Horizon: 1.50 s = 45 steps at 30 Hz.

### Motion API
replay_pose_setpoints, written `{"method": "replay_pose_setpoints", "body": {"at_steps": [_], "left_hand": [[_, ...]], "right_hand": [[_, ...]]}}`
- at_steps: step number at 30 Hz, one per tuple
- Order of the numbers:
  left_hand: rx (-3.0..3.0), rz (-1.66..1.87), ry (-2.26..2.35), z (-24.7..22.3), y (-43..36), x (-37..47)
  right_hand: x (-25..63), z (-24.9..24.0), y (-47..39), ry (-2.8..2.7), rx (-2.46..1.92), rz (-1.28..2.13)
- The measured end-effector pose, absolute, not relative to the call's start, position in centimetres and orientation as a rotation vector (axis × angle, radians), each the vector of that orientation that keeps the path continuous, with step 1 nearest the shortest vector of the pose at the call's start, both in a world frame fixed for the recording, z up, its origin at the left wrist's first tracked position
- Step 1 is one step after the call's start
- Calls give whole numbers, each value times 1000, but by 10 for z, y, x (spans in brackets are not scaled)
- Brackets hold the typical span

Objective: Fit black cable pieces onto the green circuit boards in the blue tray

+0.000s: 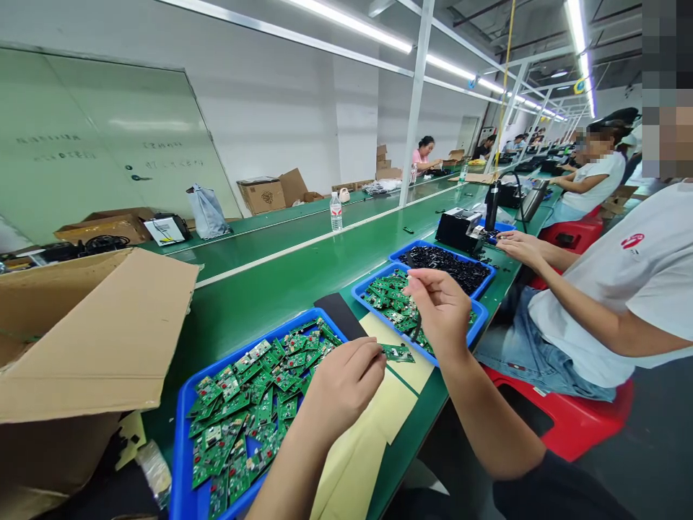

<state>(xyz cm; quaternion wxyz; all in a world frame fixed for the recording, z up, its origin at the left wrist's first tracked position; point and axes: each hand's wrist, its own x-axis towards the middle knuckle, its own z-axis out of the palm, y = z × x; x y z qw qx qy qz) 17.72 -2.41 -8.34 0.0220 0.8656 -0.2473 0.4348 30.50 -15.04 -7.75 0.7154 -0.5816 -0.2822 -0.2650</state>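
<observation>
From here I see the left hand (pixel 346 383) closed on a green circuit board (pixel 399 353), over yellow paper (pixel 354 458), near a blue tray (pixel 184 426), the right hand (pixel 441 307) pinched, holding what I cannot tell.

Beyond the near blue tray (pixel 182 419), bare green bench (pixel 260 278) gives a wide lane up to the water bottle (pixel 336 211). The cardboard box's slanting flap (pixel 113 328) bars the left. The left hand (pixel 346 379) and its circuit board (pixel 401 353) block the gap before the second blue tray (pixel 358 292) — past that, a third tray (pixel 490 279) and a co-worker's hands (pixel 520 248) crowd in.
</observation>
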Motion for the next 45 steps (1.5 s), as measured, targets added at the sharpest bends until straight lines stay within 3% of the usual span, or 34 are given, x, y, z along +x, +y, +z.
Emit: {"method": "replay_pose_setpoints", "body": {"at_steps": [3, 8, 17, 26, 35, 45], "left_hand": [[2735, 1283, -694, -98, -17, 182], [3003, 847, -371, -131, -15, 211], [3054, 405, -289, -169, -78, 315], [2955, 144, -99, -169, -69, 291], [2880, 53, 1014, -140, 26, 224], [2689, -15, 1038, -156, 56, 212]], "right_hand": [[314, -72, -165, -578, -1208, -623], [326, -87, -207, -421, -1097, -504], [320, -126, -246, -332, -1204, -360], [324, -144, -240, -275, -1180, -215], [312, -100, -165, -643, -998, 205], [301, -49, -103, -983, -894, 389]]}}
